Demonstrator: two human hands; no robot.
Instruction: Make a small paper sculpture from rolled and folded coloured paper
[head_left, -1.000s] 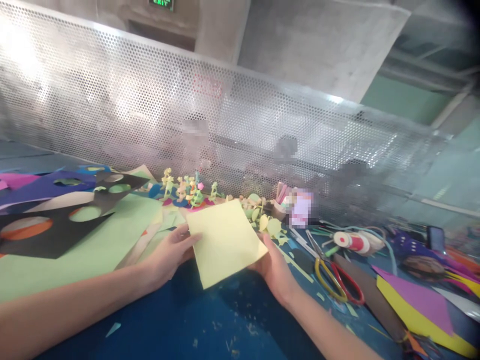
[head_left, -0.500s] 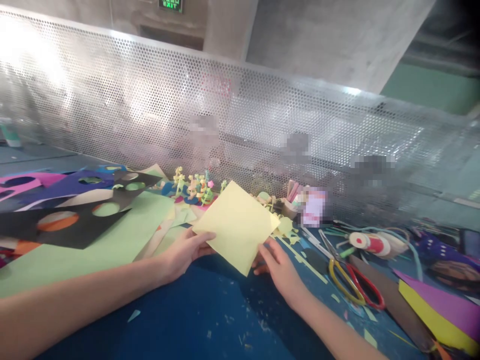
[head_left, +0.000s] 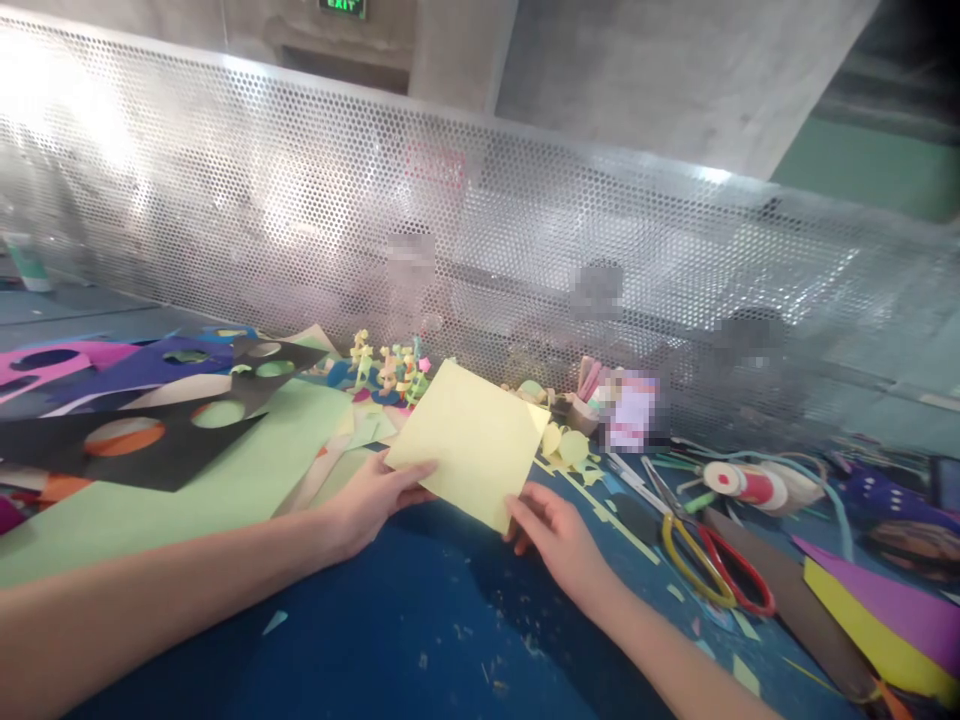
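Note:
A pale yellow square of paper [head_left: 471, 440] is held a little above the blue table [head_left: 420, 640], turned like a diamond. My left hand [head_left: 371, 500] pinches its left corner with thumb on top. My right hand [head_left: 555, 535] grips its lower right corner with curled fingers. Small yellow paper cut-outs [head_left: 562, 445] lie just beyond the sheet.
Large green paper [head_left: 187, 490] and black and purple sheets with round holes [head_left: 157, 430] lie at left. Tiny paper figures [head_left: 386, 370] stand by the perforated metal screen [head_left: 480, 250]. Scissors with yellow and red handles [head_left: 705, 560], a tape roll [head_left: 739, 485] and purple and yellow sheets [head_left: 877, 620] are at right.
The yellow sheet has been turned from a tilted rectangle to a diamond. My right hand shifted from under its right edge to its lower corner. The view moved slightly left.

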